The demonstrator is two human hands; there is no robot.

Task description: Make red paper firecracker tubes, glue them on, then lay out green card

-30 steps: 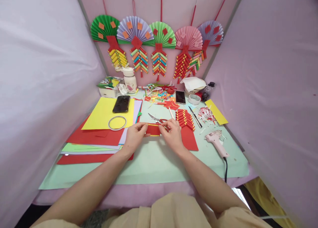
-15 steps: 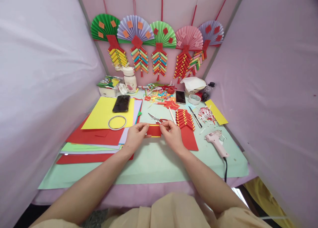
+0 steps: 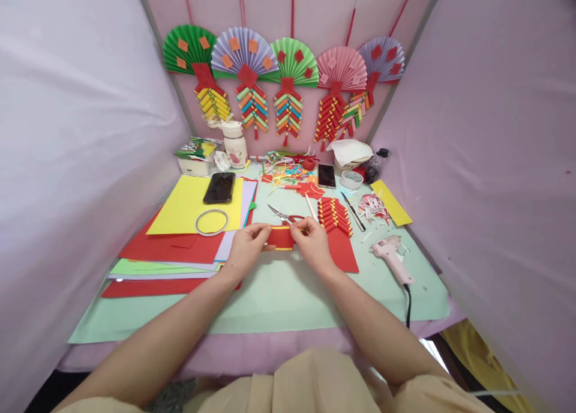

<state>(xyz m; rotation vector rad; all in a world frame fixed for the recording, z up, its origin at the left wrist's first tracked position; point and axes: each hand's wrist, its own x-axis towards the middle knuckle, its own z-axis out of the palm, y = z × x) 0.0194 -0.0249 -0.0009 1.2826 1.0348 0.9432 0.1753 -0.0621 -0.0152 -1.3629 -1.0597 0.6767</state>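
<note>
Both my hands pinch a small red paper piece with yellow edge strips [image 3: 279, 237] just above the pale green mat [image 3: 279, 299]. My left hand [image 3: 244, 250] grips its left end, fingers curled. On its right end my right hand [image 3: 312, 243] is closed, thumb and fingertips pressed on the top edge. Red-handled scissors [image 3: 282, 215] lie just behind the piece. A bundle of red and yellow paper rolls [image 3: 335, 215] rests on a red sheet [image 3: 342, 252] beside my right hand.
A stack of coloured paper [image 3: 180, 233] lies at left, with a tape ring [image 3: 212, 221] and a dark phone [image 3: 220, 188] on the yellow sheet. A pink glue gun [image 3: 390, 255] lies at right. A second phone [image 3: 326, 175], a craft knife [image 3: 353, 211], paper scraps and a bottle [image 3: 235, 144] sit behind. Paper fans hang on the back wall.
My hands have stayed in place on the red piece; the fingers have shifted slightly along its top edge. Nothing else has moved.
</note>
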